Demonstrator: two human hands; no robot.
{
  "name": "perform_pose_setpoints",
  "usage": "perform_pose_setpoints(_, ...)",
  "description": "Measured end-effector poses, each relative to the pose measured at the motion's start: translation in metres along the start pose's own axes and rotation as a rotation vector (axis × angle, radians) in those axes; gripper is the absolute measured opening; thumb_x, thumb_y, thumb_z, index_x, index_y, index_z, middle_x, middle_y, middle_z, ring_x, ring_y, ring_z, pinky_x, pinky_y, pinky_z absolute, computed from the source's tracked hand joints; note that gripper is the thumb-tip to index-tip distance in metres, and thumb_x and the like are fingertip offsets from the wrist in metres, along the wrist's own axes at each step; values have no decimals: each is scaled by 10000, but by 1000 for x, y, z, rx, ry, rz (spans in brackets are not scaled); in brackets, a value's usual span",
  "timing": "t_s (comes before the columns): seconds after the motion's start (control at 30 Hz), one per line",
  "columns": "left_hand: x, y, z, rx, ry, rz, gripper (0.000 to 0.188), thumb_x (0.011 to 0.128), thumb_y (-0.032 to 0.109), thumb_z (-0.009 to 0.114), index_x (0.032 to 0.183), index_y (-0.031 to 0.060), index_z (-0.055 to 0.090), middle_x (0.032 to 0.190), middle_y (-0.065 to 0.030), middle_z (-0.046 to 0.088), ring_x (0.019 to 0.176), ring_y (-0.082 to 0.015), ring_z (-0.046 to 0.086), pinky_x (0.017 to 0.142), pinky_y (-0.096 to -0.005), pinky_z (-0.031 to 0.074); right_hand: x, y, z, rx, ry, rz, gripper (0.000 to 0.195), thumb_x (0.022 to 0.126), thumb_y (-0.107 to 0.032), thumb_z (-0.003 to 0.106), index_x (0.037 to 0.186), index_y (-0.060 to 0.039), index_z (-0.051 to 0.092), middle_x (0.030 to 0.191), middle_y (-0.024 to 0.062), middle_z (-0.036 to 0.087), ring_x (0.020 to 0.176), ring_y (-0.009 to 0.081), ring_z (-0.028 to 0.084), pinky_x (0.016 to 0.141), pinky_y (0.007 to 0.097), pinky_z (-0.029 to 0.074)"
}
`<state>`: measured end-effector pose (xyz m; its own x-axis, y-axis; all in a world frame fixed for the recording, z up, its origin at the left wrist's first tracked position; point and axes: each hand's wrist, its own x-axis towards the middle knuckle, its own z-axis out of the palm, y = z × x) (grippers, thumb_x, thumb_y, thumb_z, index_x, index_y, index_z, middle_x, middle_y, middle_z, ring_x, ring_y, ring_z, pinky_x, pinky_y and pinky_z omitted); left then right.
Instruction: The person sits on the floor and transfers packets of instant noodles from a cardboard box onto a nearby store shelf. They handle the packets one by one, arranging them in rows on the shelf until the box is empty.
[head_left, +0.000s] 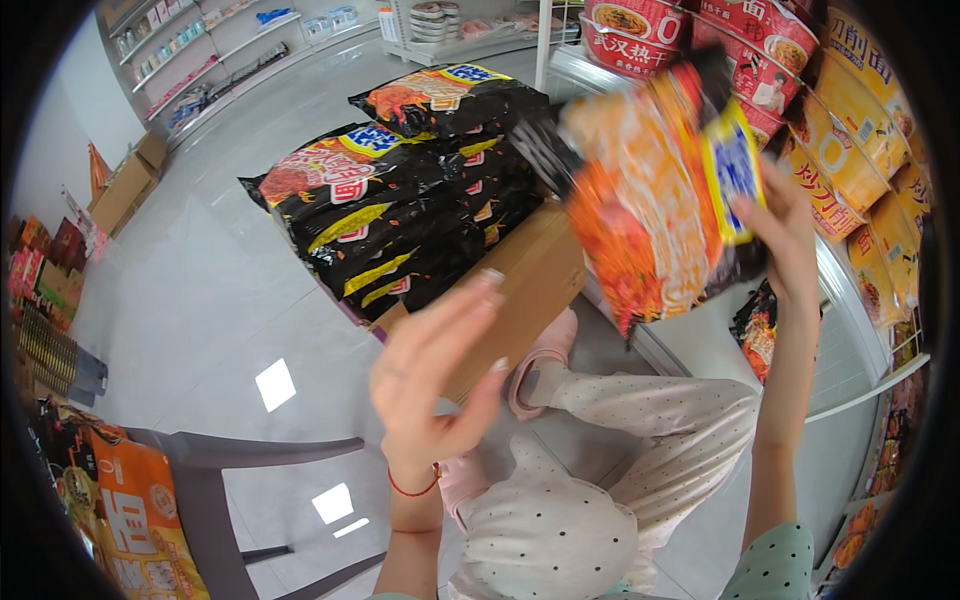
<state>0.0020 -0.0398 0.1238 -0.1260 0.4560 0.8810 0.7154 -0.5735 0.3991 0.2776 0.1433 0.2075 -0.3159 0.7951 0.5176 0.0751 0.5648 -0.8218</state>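
Note:
My right hand (787, 225) grips a black and orange noodle packet (645, 202) by its yellow-and-blue corner. The packet is raised in front of me and blurred. My left hand (435, 367) is empty, its fingers apart, over the near side of an open cardboard box (525, 285). Several black noodle packets (405, 210) stand packed in rows in that box. Across them lie two more packets: one with a red noodle picture (315, 169) and, farther back, one with an orange picture (427, 94).
Shelves at the right hold red noodle bowls (637, 37) and yellow noodle bowls (847, 142). Below, a black and orange packet (754, 330) lies on a white shelf. A grey stool (195, 480) stands at the lower left, beside an orange bag (135, 517). Farther back are wall shelves (225, 52).

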Motion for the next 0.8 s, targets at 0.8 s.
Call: perform_pose_setpoints(0.8, 67, -47, -29, -211, 488, -303, 774, 891, 108, 661, 1512, -31, 221, 1462, -171, 386, 1320, -236, 403, 1123, -354, 269, 117, -53, 266, -546, -280, -413, 381, 889, -335, 540, 856, -7, 730, 872, 220, 708, 861, 389, 697, 781, 470, 544)
